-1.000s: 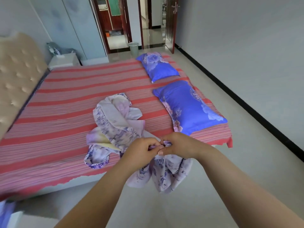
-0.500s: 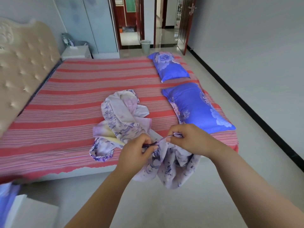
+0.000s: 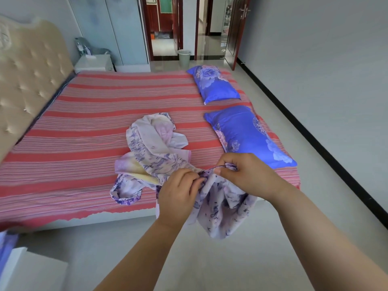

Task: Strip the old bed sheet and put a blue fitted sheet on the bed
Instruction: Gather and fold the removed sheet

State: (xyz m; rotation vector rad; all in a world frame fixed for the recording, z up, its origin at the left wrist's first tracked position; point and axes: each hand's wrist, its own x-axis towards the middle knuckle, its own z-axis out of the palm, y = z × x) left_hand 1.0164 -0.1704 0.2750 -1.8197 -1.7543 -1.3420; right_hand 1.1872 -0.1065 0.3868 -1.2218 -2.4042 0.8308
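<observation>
Both hands, left (image 3: 178,194) and right (image 3: 245,175), pinch the floral sheet (image 3: 155,156) hem between curled fingers; it looks light, limp, best held along that edge.

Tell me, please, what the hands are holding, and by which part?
Both the left hand and right hand pinch the floral sheet along its gathered edge.

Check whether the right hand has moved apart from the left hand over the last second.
Yes. The right hand has drawn rightward toward the nearer blue pillow, away from the left hand, stretching the floral sheet edge between them.
</observation>
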